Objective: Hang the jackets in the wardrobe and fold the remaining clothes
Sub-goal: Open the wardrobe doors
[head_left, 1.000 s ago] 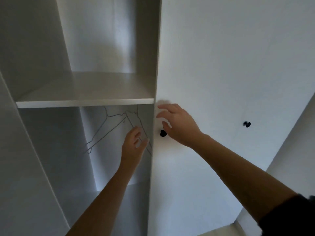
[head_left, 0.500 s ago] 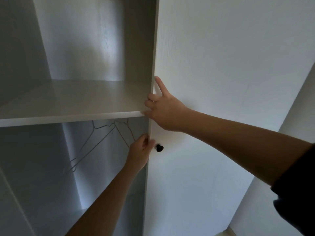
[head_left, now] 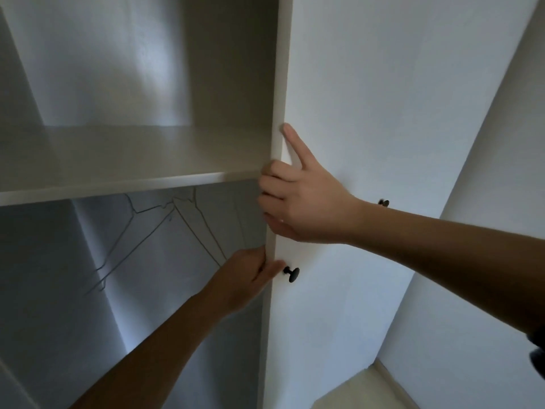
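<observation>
I face an open white wardrobe with a shelf (head_left: 124,184) across it. Below the shelf, several thin wire hangers (head_left: 165,228) hang in the dim compartment. My left hand (head_left: 246,278) grips the left edge of the white door (head_left: 368,119), fingers behind it and thumb on its front, just left of a black knob (head_left: 292,273). My right hand (head_left: 300,203) grips the same door edge higher up, at shelf level, with fingers curled round the edge and the index finger lying straight up along the door face. No jackets or other clothes are in view.
A second black knob (head_left: 384,203) shows above my right forearm. A white wall (head_left: 483,261) stands close on the right, with a strip of pale floor (head_left: 368,391) at the bottom right. The upper compartment (head_left: 132,69) above the shelf holds nothing visible.
My left hand moved from the hangers to the door edge. My right hand went from hovering open by the knob to gripping the edge at shelf level. The view moved closer.
</observation>
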